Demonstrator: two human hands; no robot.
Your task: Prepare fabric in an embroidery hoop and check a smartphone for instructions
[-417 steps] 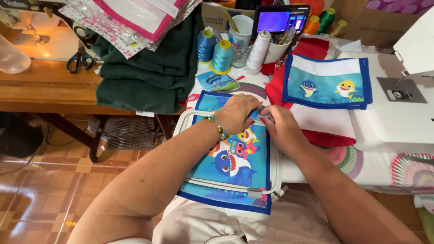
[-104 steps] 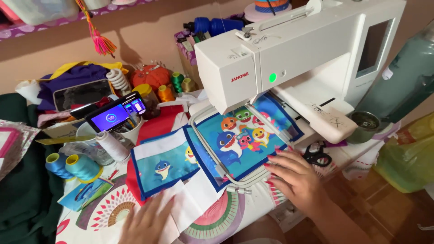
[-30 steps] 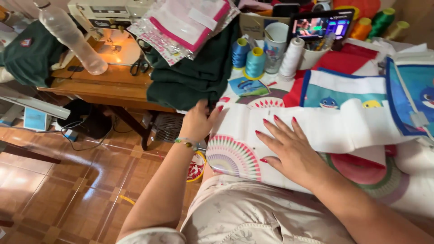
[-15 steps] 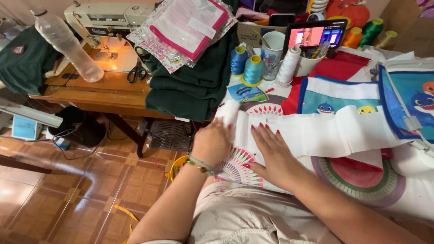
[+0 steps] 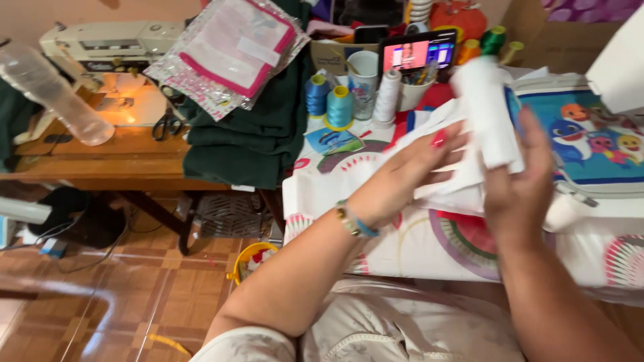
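Both forearms bare, reaching forward and up from lower frame, converging. Left hand [image 5: 402,175]: palm turned inward, fingers [image 5: 448,137] extended and spread, red nails, beaded bracelet at wrist. Right hand [image 5: 520,175]: raised, back toward camera, fingers curled in closed grasp, thumb up. Hands near each other, slightly blurred.
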